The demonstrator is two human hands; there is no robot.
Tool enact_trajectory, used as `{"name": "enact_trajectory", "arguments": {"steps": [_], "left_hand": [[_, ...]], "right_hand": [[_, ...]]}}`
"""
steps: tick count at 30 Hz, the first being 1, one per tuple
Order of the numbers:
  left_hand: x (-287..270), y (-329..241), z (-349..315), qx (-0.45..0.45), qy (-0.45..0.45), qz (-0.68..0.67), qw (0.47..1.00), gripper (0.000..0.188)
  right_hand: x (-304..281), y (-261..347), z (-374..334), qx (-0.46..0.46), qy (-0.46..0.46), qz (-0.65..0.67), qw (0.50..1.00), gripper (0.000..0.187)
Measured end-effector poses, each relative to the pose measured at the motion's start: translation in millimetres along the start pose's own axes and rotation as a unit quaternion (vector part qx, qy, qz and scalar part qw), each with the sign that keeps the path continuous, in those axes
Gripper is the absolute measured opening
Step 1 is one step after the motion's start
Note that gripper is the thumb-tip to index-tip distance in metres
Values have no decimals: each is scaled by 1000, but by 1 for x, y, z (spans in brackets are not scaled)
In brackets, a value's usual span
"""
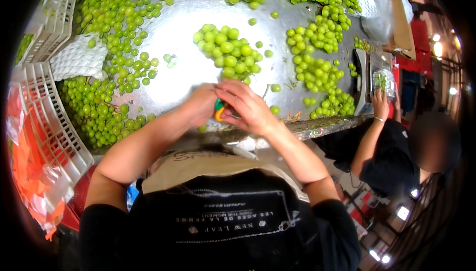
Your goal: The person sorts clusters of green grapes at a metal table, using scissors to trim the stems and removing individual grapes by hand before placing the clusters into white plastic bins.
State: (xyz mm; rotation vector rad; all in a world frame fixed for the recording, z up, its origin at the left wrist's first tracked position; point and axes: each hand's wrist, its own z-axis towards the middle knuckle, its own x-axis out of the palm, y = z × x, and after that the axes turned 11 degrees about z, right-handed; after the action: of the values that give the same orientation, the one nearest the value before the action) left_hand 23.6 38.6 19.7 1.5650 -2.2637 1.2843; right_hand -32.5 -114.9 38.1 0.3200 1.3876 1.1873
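Observation:
My right hand (246,106) is closed around small scissors (218,110) with green and orange handles; their blades are hidden by my fingers. Against it, fingertips meeting, is my left hand (200,103), curled closed. What its fingers pinch, if anything, is hidden. A bunch of green grapes (229,49) lies on the metal table (163,28) just beyond both hands, its near end reaching my right fingers. A few loose grapes (275,87) are scattered beside it.
Heaped grapes (111,58) cover the table's left, with more bunches (317,68) on the right. White plastic crates (49,122) and foam netting (79,58) border the left. At the right, another person's hand (381,103) touches a clear pack (384,81) on a scale (364,80).

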Motion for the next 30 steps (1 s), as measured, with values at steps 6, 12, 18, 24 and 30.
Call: {"name": "enact_trajectory", "arguments": {"steps": [6,12,18,24,30], "left_hand": [[9,-7,-4,-14,-68,-14,998,21],[2,-13,-22,-34,-11,178,983,17],[-40,8,-43,129,22,687,714,23],[-29,9,-37,186,-47,776,602,30],[-17,-3,-33,194,-71,749,629,32]], "right_hand": [[-2,2,2,-9,-7,16,1000,70],[-11,9,0,52,9,4,999,67],[-40,-54,-27,320,-334,28,886,18],[-39,-92,-7,464,-250,62,848,22],[-34,-102,-16,460,-330,167,807,17]]}}
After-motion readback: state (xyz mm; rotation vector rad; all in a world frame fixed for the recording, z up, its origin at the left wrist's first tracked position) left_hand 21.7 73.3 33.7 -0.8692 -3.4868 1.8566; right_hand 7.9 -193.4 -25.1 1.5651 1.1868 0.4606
